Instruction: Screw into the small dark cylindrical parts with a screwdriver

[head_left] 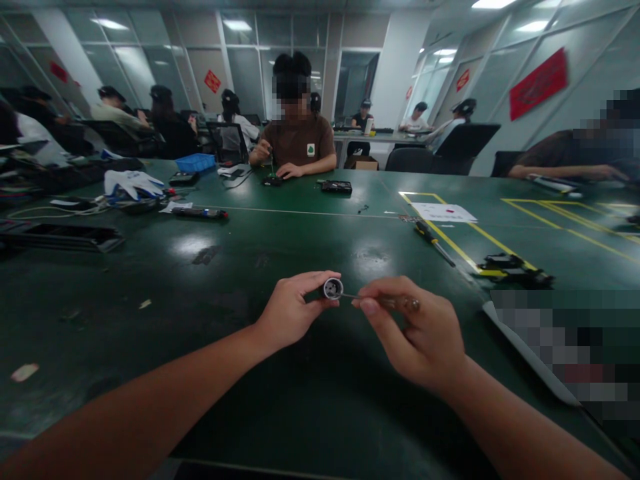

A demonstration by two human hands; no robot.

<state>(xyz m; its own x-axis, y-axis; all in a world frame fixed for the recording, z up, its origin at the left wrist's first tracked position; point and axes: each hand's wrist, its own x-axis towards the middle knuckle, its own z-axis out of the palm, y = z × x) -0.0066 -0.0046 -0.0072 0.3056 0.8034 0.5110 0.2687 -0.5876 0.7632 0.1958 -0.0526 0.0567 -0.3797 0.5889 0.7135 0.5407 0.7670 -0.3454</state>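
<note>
“Near centre, gripped how?”

“Pinched narrowly around a cylinder (333, 289), left hand (287, 312); curled around a thin-shafted tool (352, 297), right hand (419, 333).”

“Aimed where?”

“At the cylinder's right rim, above green tabletop (310, 407).”

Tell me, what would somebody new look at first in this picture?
Probably the middle, where the left hand holds a small round part and the right hand points a thin tool at it. Next might come the big red poster, high at the right, or the white-and-blue glove on the left side of the green table.
</note>
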